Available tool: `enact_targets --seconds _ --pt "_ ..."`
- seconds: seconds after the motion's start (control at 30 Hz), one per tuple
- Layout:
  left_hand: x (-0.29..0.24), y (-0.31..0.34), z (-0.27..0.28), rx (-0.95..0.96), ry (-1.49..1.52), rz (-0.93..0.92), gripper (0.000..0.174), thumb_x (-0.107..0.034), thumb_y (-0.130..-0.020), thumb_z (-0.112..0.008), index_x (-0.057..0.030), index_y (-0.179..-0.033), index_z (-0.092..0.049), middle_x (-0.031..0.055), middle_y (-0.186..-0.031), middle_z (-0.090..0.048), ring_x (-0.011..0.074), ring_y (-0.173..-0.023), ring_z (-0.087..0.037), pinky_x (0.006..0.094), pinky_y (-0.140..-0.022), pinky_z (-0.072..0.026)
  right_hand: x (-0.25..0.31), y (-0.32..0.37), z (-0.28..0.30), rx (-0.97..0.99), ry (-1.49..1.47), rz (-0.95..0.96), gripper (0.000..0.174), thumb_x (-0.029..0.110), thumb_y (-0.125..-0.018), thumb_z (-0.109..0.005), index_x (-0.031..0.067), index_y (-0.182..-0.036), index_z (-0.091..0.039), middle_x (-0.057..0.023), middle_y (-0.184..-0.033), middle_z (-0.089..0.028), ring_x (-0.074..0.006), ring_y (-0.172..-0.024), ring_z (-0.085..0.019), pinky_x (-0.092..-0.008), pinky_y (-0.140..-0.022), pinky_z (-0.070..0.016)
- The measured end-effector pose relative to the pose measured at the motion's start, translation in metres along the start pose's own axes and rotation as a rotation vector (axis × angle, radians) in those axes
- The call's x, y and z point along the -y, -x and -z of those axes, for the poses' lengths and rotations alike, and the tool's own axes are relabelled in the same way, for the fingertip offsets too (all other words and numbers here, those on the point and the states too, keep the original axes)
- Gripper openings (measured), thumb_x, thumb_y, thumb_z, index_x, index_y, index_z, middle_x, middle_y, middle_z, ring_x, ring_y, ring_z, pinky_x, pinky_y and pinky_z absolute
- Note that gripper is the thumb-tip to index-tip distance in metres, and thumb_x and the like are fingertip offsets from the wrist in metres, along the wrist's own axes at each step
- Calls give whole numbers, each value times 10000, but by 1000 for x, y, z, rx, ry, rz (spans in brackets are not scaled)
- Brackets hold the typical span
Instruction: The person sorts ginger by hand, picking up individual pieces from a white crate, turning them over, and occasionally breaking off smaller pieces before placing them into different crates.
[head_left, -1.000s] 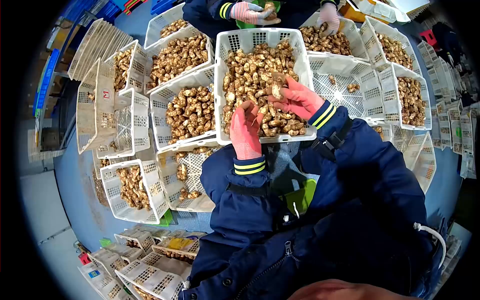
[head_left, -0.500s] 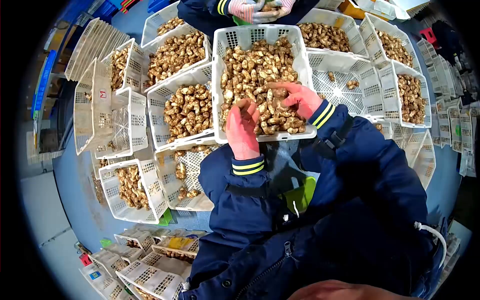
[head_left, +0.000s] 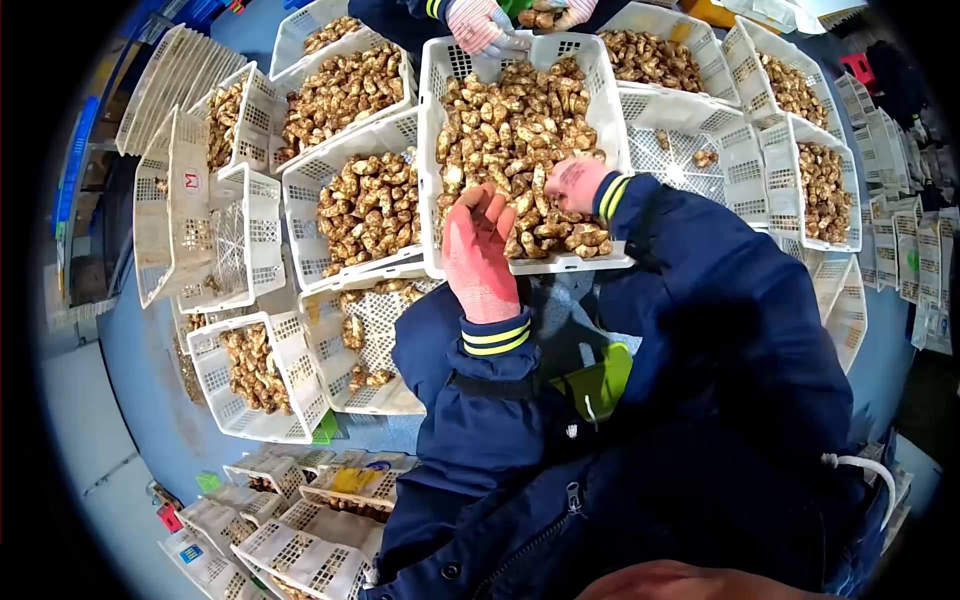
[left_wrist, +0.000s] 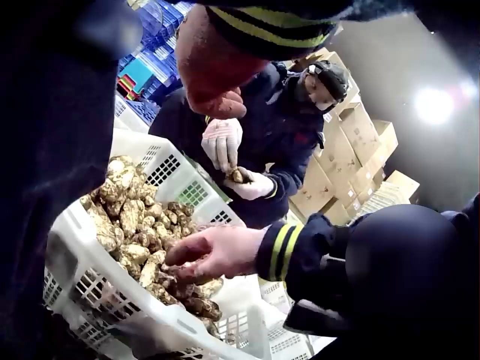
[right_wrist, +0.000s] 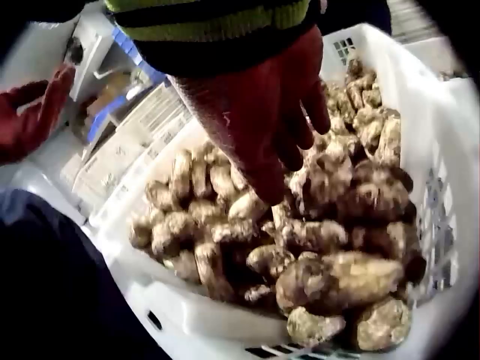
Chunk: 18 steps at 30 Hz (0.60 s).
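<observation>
Blue floor, white crate, brown tubers under right hand

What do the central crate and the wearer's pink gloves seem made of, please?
The central crate looks like white, faintly glossy moulded plastic with regular perforations. The pink gloves seem matte knitted fabric, judging by their fine texture; coating is unclear.

Middle crate: open from above, hemmed in at the sides.
Clear gap over the roots between left hand and right hand. Another person's gloved hand blocks part of the far rim. Filled crate close on the left; crate to the right mostly bare floor, room to reach down.
</observation>
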<state>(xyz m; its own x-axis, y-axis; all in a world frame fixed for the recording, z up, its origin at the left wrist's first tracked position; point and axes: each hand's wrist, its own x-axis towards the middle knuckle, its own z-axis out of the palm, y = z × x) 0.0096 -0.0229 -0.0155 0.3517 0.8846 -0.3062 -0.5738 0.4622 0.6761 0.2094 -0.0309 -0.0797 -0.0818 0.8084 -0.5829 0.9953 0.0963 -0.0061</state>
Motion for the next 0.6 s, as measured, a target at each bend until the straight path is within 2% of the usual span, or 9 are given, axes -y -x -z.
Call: enact_targets --seconds 0.03,0.1,0.13,0.17,0.23,0.27,0.4,0.53,0.6 --pt "0 -2 1 8 7 0 369 -308 -896 -450 -1 -1098 -478 101 -1084 -522 200 -974 -529 321 -845 -443 14 -11 -11 55 229 102 239 220 -799 -505 164 -1020 -577 -78 -914 -591 -218 -891 -566 -363 -751 -448" --pt "-2 -1 0 1 -3 -3 374 -312 -896 -450 0 -1101 -475 106 -1093 -519 205 -980 -528 324 -847 -443 22 -30 -55 -234 345 207 162 194 -799 -491 179 -906 -611 -48 -820 -585 -217 -804 -563 -386 -695 -439" --pt "-1 1 0 -1 -6 1 380 -315 -896 -450 1 -1105 -473 111 -1101 -516 209 -986 -527 327 -850 -443 24 -35 -60 -245 346 162 139 184 -784 -491 175 -786 -630 -25 -777 -575 -213 -765 -552 -391 -632 -431" --pt "0 1 0 0 -3 6 380 -315 -896 -450 1 -1105 -473 111 -1101 -516 209 -986 -527 327 -850 -443 11 -58 -98 -559 504 269 134 175 -746 -518 155 -657 -616 -17 -704 -573 -208 -723 -562 -368 -592 -434" --pt "0 -1 -2 -5 -36 19 386 -317 -894 -452 4 -1107 -471 122 -1113 -512 218 -992 -526 329 -851 -444 22 -50 -70 -194 271 149 161 184 -741 -513 148 -598 -579 -8 -621 -553 -207 -658 -569 -346 -556 -429" --pt "1 -2 -2 -2 -37 15 392 -317 -892 -456 10 -1109 -468 132 -1109 -515 224 -989 -527 332 -855 -444 23 -33 -60 -456 418 307 178 175 -733 -502 146 -569 -567 -16 -585 -547 -205 -618 -579 -332 -557 -429" --pt "0 0 1 -4 -6 5 383 -307 -893 -456 16 -1098 -472 137 -1086 -526 228 -982 -530 340 -849 -450 31 -24 -62 -243 48 148 150 168 -752 -479 194 -752 -626 -44 -658 -582 -224 -646 -600 -352 -541 -443" --pt "2 -3 -1 8 16 26 367 -294 -886 -474 10 -1091 -478 130 -1087 -523 225 -973 -533 329 -835 -452 19 -28 -67 -229 252 305 186 150 -778 -458 214 -864 -610 -47 -688 -601 -247 -639 -605 -337 -534 -462" --pt "2 -1 0 -27 -8 0 362 -293 -880 -485 4 -1087 -480 126 -1086 -522 223 -964 -534 332 -827 -454 20 -14 -45 -271 -36 172 180 218 -758 -544 177 -925 -597 -75 -802 -613 -260 -791 -598 -350 -664 -467"
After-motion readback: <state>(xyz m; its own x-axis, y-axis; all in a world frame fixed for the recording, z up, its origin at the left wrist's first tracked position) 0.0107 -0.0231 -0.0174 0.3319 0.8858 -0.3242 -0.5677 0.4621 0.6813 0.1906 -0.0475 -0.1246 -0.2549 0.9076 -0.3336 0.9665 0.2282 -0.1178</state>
